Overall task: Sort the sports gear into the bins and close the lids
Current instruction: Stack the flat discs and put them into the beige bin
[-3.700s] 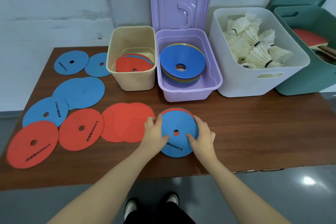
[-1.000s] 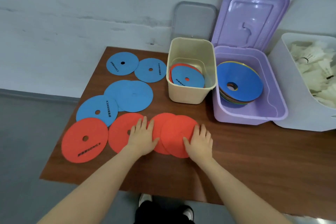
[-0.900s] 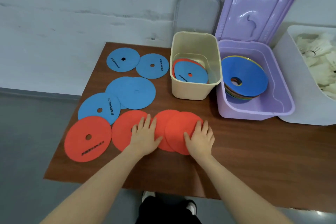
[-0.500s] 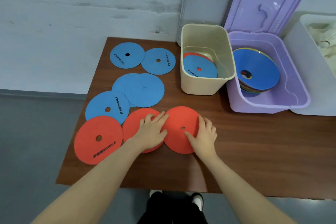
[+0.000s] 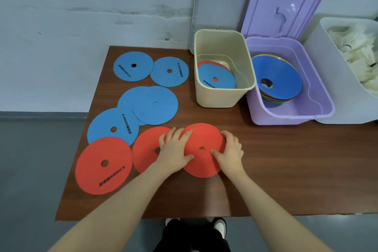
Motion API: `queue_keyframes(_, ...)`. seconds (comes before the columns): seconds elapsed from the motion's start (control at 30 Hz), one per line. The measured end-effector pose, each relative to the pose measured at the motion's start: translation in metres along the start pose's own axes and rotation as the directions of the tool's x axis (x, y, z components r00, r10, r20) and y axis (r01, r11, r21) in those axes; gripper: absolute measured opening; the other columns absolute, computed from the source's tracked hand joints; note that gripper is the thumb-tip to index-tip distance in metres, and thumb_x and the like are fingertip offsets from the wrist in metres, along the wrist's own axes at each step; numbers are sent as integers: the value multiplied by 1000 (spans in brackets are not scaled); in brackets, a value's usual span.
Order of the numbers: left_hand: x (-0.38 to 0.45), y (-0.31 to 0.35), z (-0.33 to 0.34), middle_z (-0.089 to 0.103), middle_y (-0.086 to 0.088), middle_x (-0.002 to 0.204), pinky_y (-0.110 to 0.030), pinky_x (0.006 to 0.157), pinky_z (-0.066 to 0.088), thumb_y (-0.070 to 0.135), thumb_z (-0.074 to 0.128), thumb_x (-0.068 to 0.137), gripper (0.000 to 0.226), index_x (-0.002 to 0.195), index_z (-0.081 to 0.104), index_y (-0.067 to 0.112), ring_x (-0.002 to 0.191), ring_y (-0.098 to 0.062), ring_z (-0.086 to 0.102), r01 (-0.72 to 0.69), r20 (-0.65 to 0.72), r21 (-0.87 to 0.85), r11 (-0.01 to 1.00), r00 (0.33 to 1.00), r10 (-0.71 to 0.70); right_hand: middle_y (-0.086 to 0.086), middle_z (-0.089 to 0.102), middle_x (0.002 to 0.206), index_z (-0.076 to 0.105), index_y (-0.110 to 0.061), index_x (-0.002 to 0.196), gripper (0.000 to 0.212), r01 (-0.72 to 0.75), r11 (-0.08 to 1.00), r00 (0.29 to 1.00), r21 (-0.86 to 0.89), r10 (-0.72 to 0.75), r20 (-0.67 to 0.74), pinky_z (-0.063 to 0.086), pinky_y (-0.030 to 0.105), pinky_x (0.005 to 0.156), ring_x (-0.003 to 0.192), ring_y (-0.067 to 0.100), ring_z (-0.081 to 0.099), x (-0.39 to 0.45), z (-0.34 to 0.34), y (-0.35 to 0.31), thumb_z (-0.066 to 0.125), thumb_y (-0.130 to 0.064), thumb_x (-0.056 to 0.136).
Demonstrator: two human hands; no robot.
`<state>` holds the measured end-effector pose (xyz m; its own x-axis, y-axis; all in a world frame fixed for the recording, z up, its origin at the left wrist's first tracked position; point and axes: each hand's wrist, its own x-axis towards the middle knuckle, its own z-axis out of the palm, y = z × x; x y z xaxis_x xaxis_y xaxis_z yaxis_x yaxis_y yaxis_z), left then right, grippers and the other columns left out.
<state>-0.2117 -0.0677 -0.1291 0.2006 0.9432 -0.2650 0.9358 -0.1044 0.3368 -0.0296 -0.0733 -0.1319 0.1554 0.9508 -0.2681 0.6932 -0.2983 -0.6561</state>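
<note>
Discs lie across the table (image 5: 286, 170): blue ones (image 5: 155, 105) at ten o'clock. Left hand (image 5: 173, 149) and right hand (image 5: 230, 152) clasp the red disc (image 5: 201, 157) between curled fingers. Beige bin (image 5: 224, 96) and purple bin (image 5: 290, 114) stand at one o'clock.

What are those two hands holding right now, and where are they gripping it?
Both hands hold the red disc by opposite edges: left hand at its left rim, right hand with fingers curled over its right rim. It looks barely off the table, if at all.
</note>
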Motion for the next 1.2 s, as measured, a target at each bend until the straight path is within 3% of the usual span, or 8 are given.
queue_keyframes(0.1,-3,8,2,24,4,147,-36,102,13,38,67,79,84,146,17,33,132,-20,24,-27,-58,-76,997,998,22,0,52,120,48,-17,123,56,82,985,997,150,-80,-23,37,31,97,113,19,49,-6,-10,12,68,-2,73)
queue_keyframes(0.23,-5,25,4,31,3,134,-29,88,20,30,67,80,87,148,12,32,114,-19,36,-97,-83,-198,975,993,82,-2,52,117,52,-16,124,53,130,975,988,182,-112,-105,34,19,93,109,11,49,-15,-31,23,64,4,76)
queue_keyframes(0.4,0,50,3,33,-5,125,-28,102,26,22,66,83,78,147,22,17,119,-19,35,-86,-119,-375,923,992,44,-3,55,115,55,-16,124,51,166,968,976,188,-135,-171,36,18,93,105,7,50,-19,-55,28,63,4,78)
queue_keyframes(0.53,-2,63,-6,33,-8,127,-27,102,27,22,63,85,73,146,24,12,119,-22,34,-96,-184,-340,936,982,34,-4,55,113,55,-18,125,48,218,958,963,187,-180,-202,33,3,85,100,2,50,-18,-68,18,63,1,81)
queue_keyframes(0.8,-31,21,-38,37,-10,125,-30,100,29,26,64,85,68,143,32,11,116,-23,36,66,-361,-264,962,918,-161,-4,53,109,52,-18,129,49,341,931,940,127,-339,-43,39,19,84,95,9,51,-16,-42,-40,63,-5,83)
queue_keyframes(0.93,-48,-25,-38,33,-13,130,-32,102,27,24,64,85,69,144,31,12,120,-27,34,210,-296,-290,934,908,-296,3,51,119,48,-15,132,51,326,943,933,69,-332,141,38,24,91,109,18,50,-16,3,-69,60,-6,84)
queue_keyframes(1.07,-52,-60,-34,16,-17,147,-40,109,21,37,57,88,78,148,13,14,132,-33,21,383,-64,-131,915,917,-393,12,40,132,36,-12,140,60,258,956,933,-138,-209,294,32,35,100,122,31,38,-11,36,-77,60,-16,85)
queue_keyframes(1.2,-62,-72,-19,7,-14,154,-45,111,15,48,50,90,80,149,8,16,139,-35,9,353,-5,-20,935,936,-353,9,31,137,24,-16,144,74,218,929,952,-299,-134,276,32,40,100,121,32,35,-20,49,-70,63,-32,84)
